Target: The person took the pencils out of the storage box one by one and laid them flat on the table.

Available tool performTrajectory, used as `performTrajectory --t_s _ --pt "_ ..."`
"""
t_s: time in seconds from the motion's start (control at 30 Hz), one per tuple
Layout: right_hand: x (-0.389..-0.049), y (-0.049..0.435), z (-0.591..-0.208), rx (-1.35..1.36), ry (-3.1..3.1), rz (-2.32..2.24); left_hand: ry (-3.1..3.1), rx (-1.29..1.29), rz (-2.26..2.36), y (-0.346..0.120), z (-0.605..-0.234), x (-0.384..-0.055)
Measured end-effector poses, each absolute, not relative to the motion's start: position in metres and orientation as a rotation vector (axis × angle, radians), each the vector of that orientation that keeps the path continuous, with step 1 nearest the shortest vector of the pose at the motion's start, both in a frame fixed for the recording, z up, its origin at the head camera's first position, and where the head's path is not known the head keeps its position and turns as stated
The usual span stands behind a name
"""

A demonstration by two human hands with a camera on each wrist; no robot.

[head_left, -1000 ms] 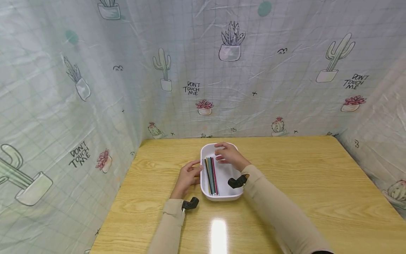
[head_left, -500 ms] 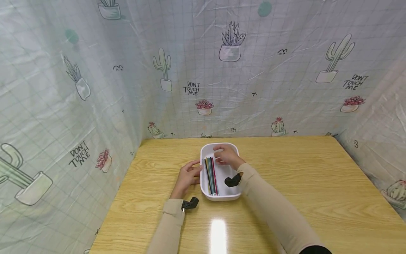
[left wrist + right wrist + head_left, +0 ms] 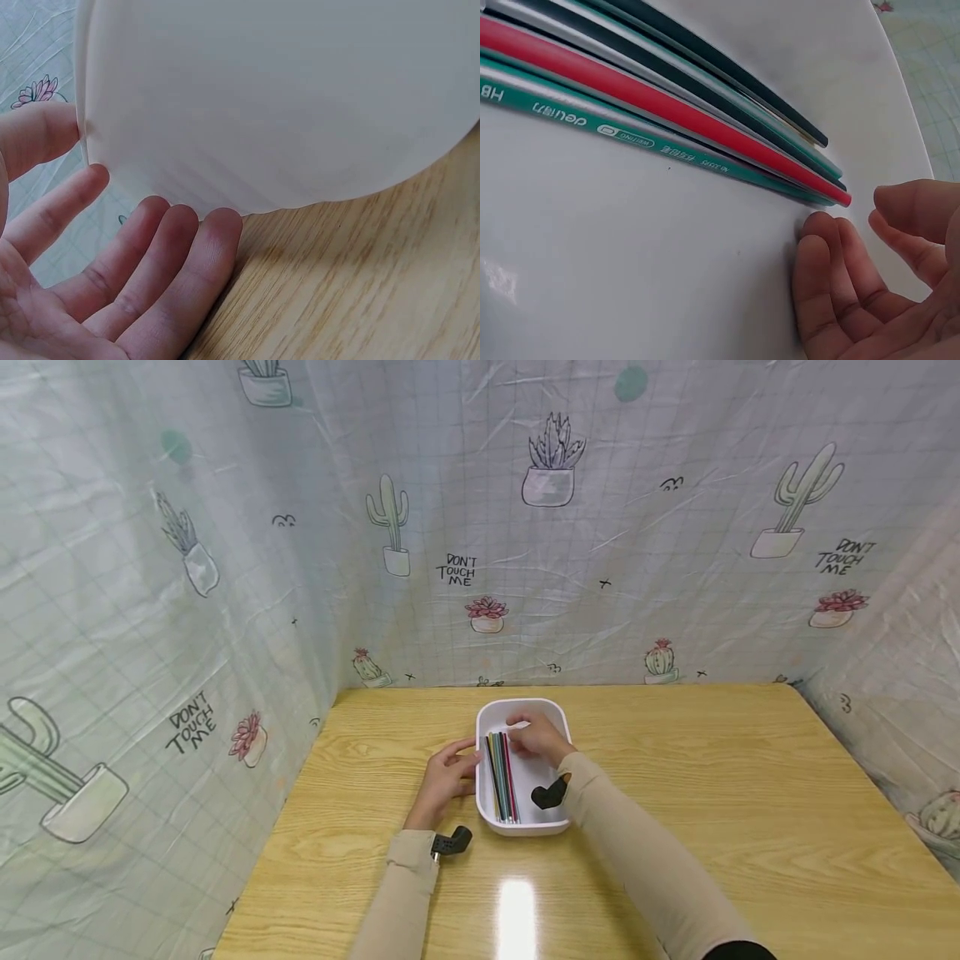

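A white rectangular box [image 3: 536, 829] stands on the table, with several pencils [image 3: 501, 777] lying side by side along its left half. The right wrist view shows green pencils [image 3: 630, 133] and a red one [image 3: 667, 109] close up. My left hand [image 3: 444, 781] is at the box's left side. Its fingers [image 3: 180, 247] touch the outer wall and rim, spread and fairly straight. Reaching inside the box, my right hand [image 3: 542, 737] is beside the pencils' far ends. Its fingers [image 3: 814, 277] are loosely bent just past those ends, with nothing between them and the thumb.
The box is on a wooden table [image 3: 712, 793] near its back edge. A curtain [image 3: 465, 510] with cactus prints surrounds the table at the back and both sides. A light reflection shows on the tabletop in front of the box.
My right hand has moved slightly left and down inside the box, toward the pencils' far ends, with its fingers drawn closer together. The left hand stays at the box's side.
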State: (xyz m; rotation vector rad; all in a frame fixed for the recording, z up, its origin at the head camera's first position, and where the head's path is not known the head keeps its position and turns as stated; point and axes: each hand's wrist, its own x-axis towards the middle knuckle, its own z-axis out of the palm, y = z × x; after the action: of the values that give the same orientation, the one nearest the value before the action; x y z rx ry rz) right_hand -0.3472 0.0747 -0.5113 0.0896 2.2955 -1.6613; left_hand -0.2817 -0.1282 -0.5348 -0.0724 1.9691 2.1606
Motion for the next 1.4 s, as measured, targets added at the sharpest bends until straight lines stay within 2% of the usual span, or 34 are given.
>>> performTrajectory --t_s 0.3,0.9,1.4 --pt "-0.3464 0.0748 -0.5146 -0.03 2.382 -1.61 1.967 -0.086 2.168 -0.1273 -0.5359 -0.283" --pt "-0.3447 0.071 -0.5148 0.006 2.473 -1.474 1.98 -0.066 2.162 -0.1276 -0.5394 -0.2843" --pt "-0.3413 0.0722 -0.5086 0.003 2.34 -1.614 1.952 -0.066 2.192 -0.1263 -0.5398 -0.2841"
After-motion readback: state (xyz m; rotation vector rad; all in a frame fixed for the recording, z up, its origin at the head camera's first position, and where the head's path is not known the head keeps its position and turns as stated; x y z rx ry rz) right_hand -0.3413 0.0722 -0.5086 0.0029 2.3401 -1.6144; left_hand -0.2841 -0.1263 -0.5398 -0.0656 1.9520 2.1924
